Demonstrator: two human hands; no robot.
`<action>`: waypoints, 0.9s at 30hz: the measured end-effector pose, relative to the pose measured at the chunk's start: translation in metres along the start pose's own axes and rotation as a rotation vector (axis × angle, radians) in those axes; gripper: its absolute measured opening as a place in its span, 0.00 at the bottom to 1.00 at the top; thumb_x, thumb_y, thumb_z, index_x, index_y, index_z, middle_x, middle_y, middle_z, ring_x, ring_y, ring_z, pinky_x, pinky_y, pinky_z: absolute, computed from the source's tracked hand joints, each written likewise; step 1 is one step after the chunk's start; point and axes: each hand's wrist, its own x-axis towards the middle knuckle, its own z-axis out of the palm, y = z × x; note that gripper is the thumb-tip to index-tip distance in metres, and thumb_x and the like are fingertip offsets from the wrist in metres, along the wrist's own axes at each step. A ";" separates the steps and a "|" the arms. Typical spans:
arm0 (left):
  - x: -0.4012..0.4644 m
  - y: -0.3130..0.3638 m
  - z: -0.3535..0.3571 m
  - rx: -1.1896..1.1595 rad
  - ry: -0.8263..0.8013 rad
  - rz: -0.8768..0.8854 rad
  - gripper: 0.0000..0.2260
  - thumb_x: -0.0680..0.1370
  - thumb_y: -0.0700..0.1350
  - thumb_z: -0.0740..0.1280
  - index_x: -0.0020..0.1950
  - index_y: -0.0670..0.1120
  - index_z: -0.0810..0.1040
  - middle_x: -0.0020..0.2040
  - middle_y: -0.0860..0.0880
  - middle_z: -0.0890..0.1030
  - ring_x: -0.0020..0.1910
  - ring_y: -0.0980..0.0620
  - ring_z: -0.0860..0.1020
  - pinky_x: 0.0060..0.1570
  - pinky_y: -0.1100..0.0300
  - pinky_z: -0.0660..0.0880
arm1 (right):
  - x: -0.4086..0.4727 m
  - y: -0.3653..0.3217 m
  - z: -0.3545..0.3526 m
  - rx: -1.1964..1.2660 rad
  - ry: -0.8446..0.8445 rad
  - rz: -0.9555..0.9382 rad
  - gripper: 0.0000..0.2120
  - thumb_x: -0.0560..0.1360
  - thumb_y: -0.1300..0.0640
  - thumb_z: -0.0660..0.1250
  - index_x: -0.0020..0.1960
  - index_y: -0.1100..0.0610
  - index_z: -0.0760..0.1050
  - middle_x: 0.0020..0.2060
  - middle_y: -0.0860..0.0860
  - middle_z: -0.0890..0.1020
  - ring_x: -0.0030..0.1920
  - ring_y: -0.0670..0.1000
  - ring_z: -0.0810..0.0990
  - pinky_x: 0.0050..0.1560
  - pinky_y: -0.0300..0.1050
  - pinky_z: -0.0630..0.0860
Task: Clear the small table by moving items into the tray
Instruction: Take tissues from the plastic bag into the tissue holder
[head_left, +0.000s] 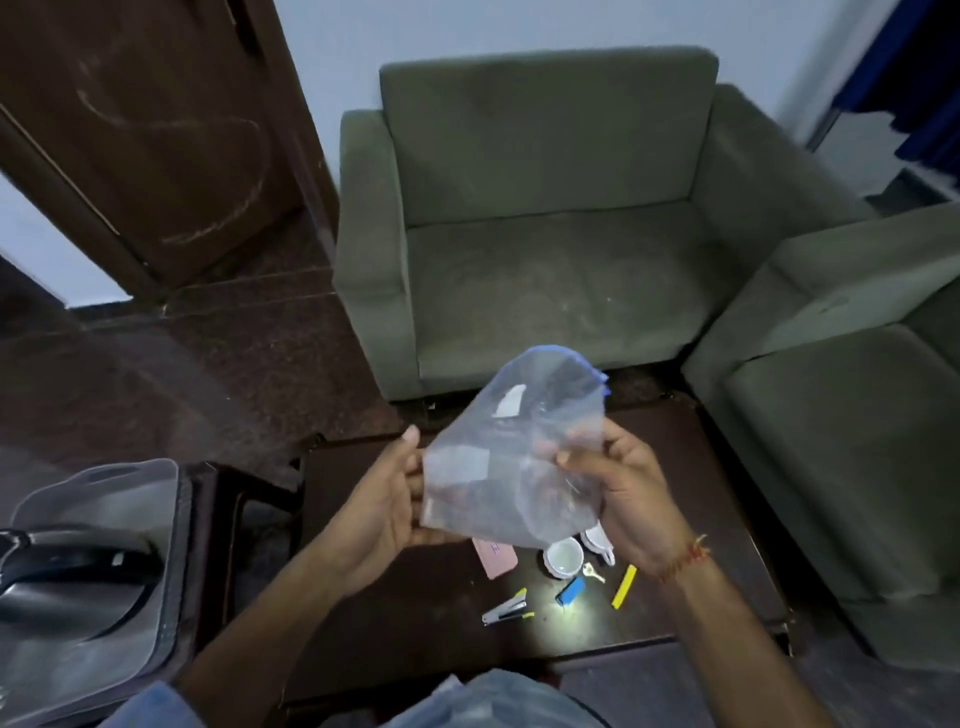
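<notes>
I am holding the clear blue-rimmed plastic bag (514, 457) in both grips, left hand (384, 499) and right hand (623, 499), above the dark wooden bench (415, 613), where white cups (563, 556), a stapler (504, 609) and other small items are waiting, and the clear plastic tray (104, 488) is holding none of them that I can see

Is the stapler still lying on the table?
Yes, the stapler lies on the dark table, below the bag held in both hands.

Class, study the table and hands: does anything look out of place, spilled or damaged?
Nothing spilled or broken. One cup seems tipped on its side beside the upright cup; the bag partly hides it.
</notes>
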 end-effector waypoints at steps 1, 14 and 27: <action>0.001 0.004 -0.001 0.031 0.021 -0.003 0.26 0.79 0.64 0.58 0.63 0.45 0.79 0.59 0.40 0.82 0.58 0.39 0.81 0.58 0.39 0.77 | -0.002 -0.003 0.001 -0.041 -0.022 -0.013 0.09 0.65 0.70 0.71 0.44 0.62 0.82 0.41 0.58 0.86 0.40 0.53 0.84 0.40 0.44 0.80; 0.009 0.041 0.000 0.000 0.173 0.354 0.10 0.72 0.41 0.74 0.52 0.43 0.79 0.45 0.42 0.86 0.39 0.49 0.85 0.33 0.58 0.79 | -0.013 -0.029 0.012 -0.274 0.140 -0.117 0.05 0.75 0.61 0.69 0.43 0.63 0.80 0.33 0.54 0.84 0.32 0.48 0.81 0.30 0.40 0.77; 0.023 0.062 0.007 0.621 0.112 0.771 0.15 0.75 0.41 0.73 0.59 0.55 0.81 0.47 0.54 0.85 0.47 0.57 0.84 0.46 0.64 0.80 | -0.018 -0.054 -0.009 -0.836 0.267 -0.472 0.17 0.72 0.62 0.74 0.53 0.43 0.80 0.45 0.52 0.82 0.43 0.46 0.80 0.49 0.35 0.76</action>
